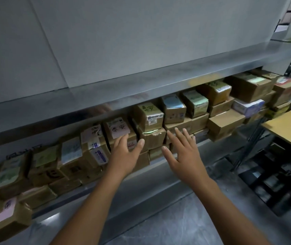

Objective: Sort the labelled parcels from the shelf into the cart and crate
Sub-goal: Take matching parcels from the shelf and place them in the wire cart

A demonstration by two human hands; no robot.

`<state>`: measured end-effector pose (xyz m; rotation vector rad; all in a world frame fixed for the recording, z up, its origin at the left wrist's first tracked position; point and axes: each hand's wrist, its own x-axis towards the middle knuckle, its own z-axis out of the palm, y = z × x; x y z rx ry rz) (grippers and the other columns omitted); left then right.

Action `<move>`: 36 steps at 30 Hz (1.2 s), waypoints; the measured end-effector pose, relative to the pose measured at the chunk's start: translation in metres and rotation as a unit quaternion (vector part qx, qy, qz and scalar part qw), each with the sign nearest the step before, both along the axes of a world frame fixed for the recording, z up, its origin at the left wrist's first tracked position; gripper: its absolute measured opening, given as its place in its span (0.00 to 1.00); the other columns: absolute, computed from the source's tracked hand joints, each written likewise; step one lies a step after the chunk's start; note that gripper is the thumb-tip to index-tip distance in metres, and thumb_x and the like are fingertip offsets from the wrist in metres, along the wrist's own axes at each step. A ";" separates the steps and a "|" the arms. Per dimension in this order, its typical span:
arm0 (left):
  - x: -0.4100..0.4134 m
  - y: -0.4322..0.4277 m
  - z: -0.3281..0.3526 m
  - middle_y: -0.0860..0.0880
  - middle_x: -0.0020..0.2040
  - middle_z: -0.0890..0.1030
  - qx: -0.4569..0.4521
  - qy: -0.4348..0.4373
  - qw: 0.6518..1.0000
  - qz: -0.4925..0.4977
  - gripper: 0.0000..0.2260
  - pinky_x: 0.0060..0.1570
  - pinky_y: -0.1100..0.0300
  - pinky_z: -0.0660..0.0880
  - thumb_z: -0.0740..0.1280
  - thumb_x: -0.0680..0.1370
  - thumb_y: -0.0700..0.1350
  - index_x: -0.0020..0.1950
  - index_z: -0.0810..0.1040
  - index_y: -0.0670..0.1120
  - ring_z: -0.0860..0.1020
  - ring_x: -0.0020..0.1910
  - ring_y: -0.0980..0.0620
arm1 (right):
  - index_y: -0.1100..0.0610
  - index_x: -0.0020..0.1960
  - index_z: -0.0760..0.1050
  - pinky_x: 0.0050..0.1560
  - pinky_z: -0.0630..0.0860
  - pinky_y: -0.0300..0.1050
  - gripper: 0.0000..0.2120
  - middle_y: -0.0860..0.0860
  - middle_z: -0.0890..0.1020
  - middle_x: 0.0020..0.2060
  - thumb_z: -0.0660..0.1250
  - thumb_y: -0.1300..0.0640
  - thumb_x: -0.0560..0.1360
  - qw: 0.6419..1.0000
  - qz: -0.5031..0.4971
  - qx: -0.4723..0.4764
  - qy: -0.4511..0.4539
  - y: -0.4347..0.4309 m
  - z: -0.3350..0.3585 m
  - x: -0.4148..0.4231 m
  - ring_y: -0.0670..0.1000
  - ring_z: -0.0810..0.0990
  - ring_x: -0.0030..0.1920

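Reaching forward with both bare forearms (91, 206), rising from the bottom edge and converging upward. Holding the bare left hand (126, 153) palm-down, fingers straight, thumb splayed rightward. Holding the bare right hand (185, 154) just beside it, fingers fanned and straight, thumb angled leftward, thumbs apart.

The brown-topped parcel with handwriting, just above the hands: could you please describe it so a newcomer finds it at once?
Under the grey shelf board runs a row of parcels. The parcel sits in the upper layer, above the gap between the left hand and right hand. Its brown top has black writing and a white sticker; its neighbours carry a pink label and a blue label.
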<state>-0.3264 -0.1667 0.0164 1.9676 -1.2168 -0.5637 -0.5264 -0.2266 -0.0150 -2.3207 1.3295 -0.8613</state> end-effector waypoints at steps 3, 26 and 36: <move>0.005 -0.040 -0.002 0.50 0.83 0.58 -0.004 0.031 0.999 0.007 0.36 0.75 0.44 0.64 0.62 0.80 0.67 0.83 0.59 0.51 0.61 0.80 0.48 | 0.44 0.81 0.60 0.82 0.40 0.54 0.35 0.46 0.58 0.82 0.46 0.30 0.79 1.000 -0.004 -0.007 0.023 -0.028 0.002 0.007 0.47 0.43 0.83; -0.009 -0.163 -0.043 0.55 0.56 0.77 -0.162 0.206 0.962 0.069 0.09 0.53 0.69 0.67 0.60 0.84 0.51 0.62 0.75 0.56 0.75 0.56 0.60 | 0.41 0.75 0.68 0.78 0.30 0.64 0.33 0.51 0.59 0.82 0.42 0.27 0.80 0.986 -0.004 -0.070 0.148 -0.169 -0.008 0.032 0.53 0.38 0.83; -0.049 -0.160 -0.045 0.53 0.72 0.75 -0.289 0.214 0.927 0.107 0.22 0.65 0.64 0.71 0.58 0.83 0.49 0.78 0.66 0.51 0.74 0.71 0.57 | 0.40 0.76 0.70 0.78 0.37 0.69 0.27 0.53 0.55 0.83 0.47 0.33 0.83 0.988 0.088 -0.103 0.069 -0.181 -0.010 0.016 0.58 0.35 0.82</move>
